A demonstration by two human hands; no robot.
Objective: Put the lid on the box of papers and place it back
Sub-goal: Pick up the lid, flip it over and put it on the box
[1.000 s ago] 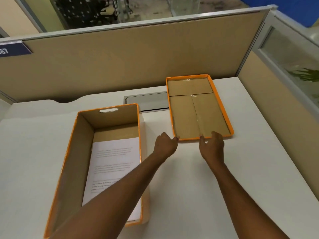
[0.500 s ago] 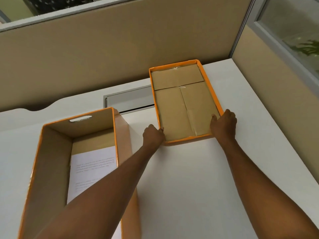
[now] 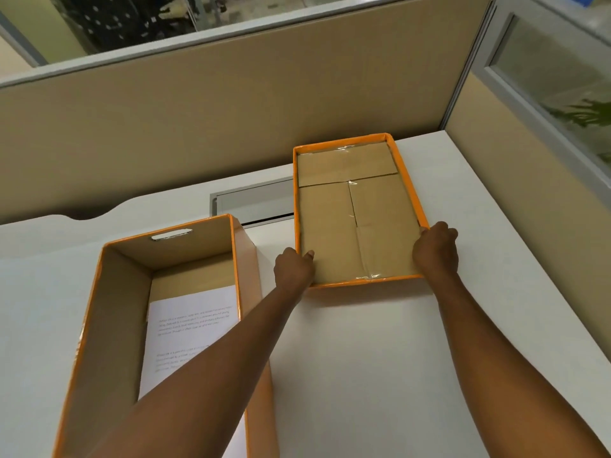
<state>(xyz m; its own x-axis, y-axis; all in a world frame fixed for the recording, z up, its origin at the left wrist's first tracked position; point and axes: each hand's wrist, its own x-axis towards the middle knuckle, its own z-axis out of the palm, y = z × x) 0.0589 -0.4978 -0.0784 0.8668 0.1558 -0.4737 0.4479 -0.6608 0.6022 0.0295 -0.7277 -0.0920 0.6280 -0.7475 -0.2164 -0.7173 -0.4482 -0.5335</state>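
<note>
The orange-rimmed cardboard lid (image 3: 350, 209) lies upside down on the white desk at centre right, its brown inside facing up. My left hand (image 3: 292, 269) grips its near left corner, thumb over the rim. My right hand (image 3: 436, 251) grips the near right corner. To the left stands the open orange-edged box (image 3: 125, 319), tall, with a hand slot in its far wall. White printed papers (image 3: 191, 328) lie on its bottom. My left forearm crosses over the box's near right part and hides some of the papers.
The white desk (image 3: 363, 375) is bounded by beige partition walls (image 3: 231, 110) at the back and right. A grey cable hatch (image 3: 254, 203) sits in the desk behind the box, partly under the lid's left edge.
Both hands went from the lid's near edge to its two near corners and closed on them. The view has shifted; the lid's near end seems slightly lifted.
</note>
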